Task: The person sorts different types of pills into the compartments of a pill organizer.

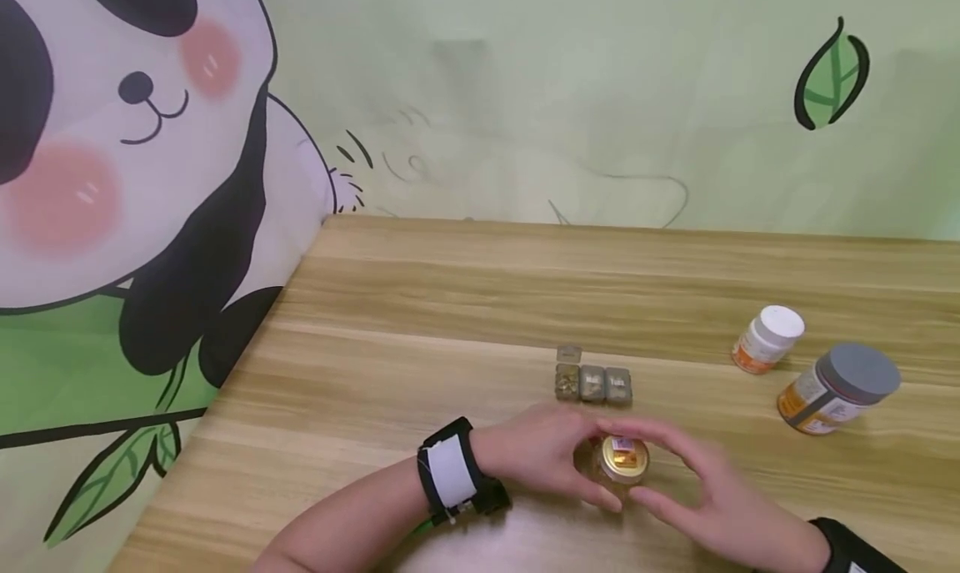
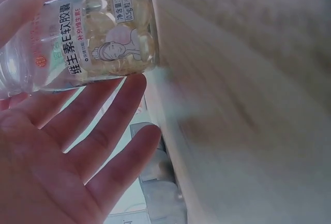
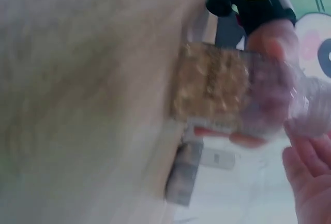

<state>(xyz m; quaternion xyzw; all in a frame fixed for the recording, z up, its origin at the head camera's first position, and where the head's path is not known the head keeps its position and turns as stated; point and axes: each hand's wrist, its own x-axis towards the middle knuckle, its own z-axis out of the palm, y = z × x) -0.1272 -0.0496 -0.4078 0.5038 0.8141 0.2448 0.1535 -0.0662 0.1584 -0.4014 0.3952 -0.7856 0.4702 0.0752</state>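
Note:
A clear jar of softgel capsules (image 2: 103,32) with a gold lid (image 1: 624,458) stands upright on the wooden table between both hands. My left hand (image 1: 543,456) curves loosely around its left side, with a gap at the palm. In the left wrist view its fingers (image 2: 98,131) are spread and nearly straight beside the jar. From the right, my right hand (image 1: 720,498) arches around the lid with thumb and index finger wide apart. In the right wrist view, its fingertips are right at the jar's neck. Just beyond the hands lies a small grey pill organizer (image 1: 592,384).
The organizer's left lid (image 1: 568,354) is flipped up over brownish contents; two other lids are down. To the right stand a white-capped bottle (image 1: 768,339) and a larger grey-lidded jar (image 1: 836,389). Behind the table (image 1: 420,306) is a wall with a panda picture (image 1: 142,181).

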